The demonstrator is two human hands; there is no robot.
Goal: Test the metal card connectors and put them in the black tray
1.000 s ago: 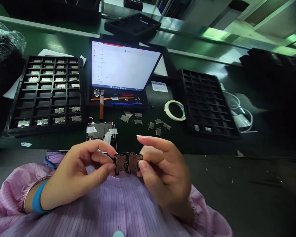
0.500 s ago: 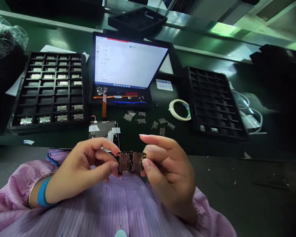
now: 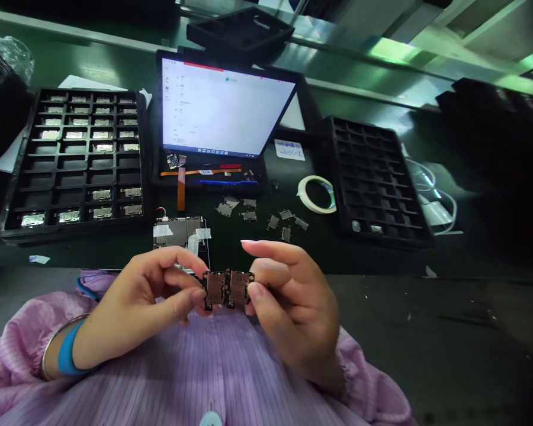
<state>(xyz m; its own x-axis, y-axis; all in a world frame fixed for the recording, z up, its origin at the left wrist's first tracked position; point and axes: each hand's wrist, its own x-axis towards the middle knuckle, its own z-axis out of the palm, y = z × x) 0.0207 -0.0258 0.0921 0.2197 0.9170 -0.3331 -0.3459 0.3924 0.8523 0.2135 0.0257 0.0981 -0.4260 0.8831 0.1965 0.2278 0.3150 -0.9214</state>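
Note:
My left hand (image 3: pixel 146 302) pinches a small card-socket board (image 3: pixel 215 289) by its left edge, between thumb and index finger. A matching card-socket board (image 3: pixel 240 288) is pinched at its right edge by my right hand (image 3: pixel 293 302), whose index finger stretches out above it. Both boards have brownish metal faces turned toward me and sit side by side in front of my chest. Whether they are joined or only touching I cannot tell. Just beyond my left hand lies a taped circuit board assembly (image 3: pixel 180 231). Several loose metal pieces (image 3: pixel 286 219) lie past my right hand.
A black compartment tray (image 3: pixel 73 163) on the left holds several metal parts. Another black tray (image 3: pixel 382 183) stands at right, beside a tape roll (image 3: pixel 302 195). A lit screen (image 3: pixel 222 106) faces me at the back, with an orange flex cable (image 3: pixel 182 189) below it.
The whole scene has shifted slightly left in view as the camera turned. Both hands keep the same hold on the two boards, which look almost unchanged in position between them.

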